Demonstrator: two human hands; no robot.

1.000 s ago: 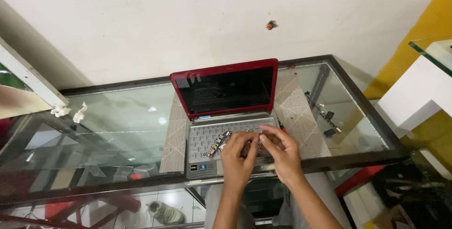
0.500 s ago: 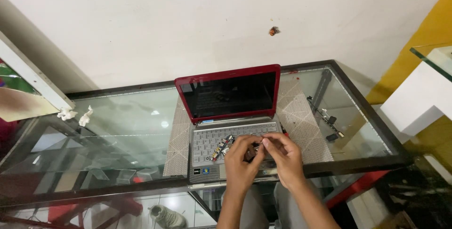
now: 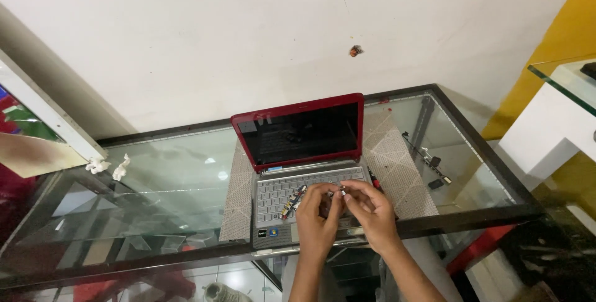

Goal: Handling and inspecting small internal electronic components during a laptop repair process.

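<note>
Still both hands, left hand (image 3: 316,218) and right hand (image 3: 371,210), pinched together on a small part (image 3: 341,193) over the laptop (image 3: 298,171).

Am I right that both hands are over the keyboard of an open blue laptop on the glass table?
Not quite: the head view shows the laptop is red, not blue. The left hand and right hand are indeed over its keyboard, on the glass table.

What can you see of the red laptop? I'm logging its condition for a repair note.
The red laptop stands open on a patterned mat on the glass table. Its lid is glossy red, the screen dark, the keyboard deck silver-grey. A small multicoloured part lies on the keys. Both hands, left hand and right hand, are over its front.
</note>
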